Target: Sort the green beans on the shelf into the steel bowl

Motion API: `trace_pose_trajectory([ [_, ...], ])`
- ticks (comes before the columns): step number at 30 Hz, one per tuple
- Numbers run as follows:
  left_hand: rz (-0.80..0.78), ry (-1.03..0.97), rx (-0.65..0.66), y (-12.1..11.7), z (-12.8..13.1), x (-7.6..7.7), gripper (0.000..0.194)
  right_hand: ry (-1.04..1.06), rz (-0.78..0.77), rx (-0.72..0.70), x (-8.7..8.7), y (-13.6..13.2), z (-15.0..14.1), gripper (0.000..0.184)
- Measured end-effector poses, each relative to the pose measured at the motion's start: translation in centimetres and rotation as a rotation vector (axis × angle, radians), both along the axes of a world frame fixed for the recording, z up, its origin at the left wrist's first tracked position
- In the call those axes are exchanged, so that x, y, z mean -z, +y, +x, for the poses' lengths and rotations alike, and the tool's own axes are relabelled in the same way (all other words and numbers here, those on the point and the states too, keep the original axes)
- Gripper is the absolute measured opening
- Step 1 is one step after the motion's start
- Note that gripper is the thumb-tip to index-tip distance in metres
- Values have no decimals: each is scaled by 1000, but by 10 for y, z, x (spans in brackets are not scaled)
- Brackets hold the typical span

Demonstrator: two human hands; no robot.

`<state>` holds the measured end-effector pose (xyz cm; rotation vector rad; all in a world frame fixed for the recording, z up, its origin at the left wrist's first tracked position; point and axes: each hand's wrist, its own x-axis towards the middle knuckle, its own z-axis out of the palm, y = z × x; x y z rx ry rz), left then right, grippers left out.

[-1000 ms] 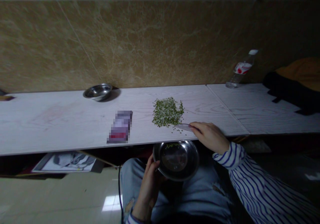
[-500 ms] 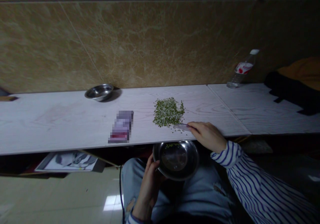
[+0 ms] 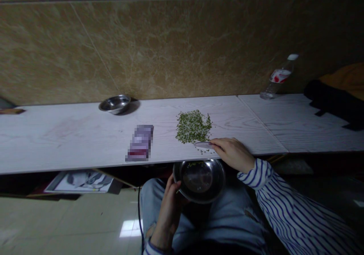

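Observation:
My left hand (image 3: 171,194) grips the left rim of a steel bowl (image 3: 196,179), its thumb over the edge. The bowl is held over my lap, just under the table's front edge, and a few green grains lie inside near its far wall. A patch of small green beans (image 3: 192,128) is spread on the white table. My right hand (image 3: 231,152) pinches a thin, flat, pale piece (image 3: 203,145), like a card or scraper; its kind is unclear. This piece lies at the near edge of the beans, with several loose ones between it and the table edge.
A second steel bowl (image 3: 115,104) stands at the back left, near the wall. A blurred flat purple item (image 3: 140,143) lies left of the beans. At the back right are a plastic bottle (image 3: 280,76) and dark cloth (image 3: 338,99). A drawer (image 3: 82,182) juts out below left.
The flat piece in my right hand has swung a little to the left along the near edge of the beans. My left hand keeps the bowl in place. The view has shifted slightly.

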<state>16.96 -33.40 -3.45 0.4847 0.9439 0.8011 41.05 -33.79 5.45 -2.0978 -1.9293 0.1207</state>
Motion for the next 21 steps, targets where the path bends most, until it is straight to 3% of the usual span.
trace_pose_trajectory([
  [14,5,6,10,-1,6,-6,61,-2,53,-97,7,-11,9,27],
  [21,-21,-17,64,-3,10,-7,58,-45,110,53,9,-29,15,26],
])
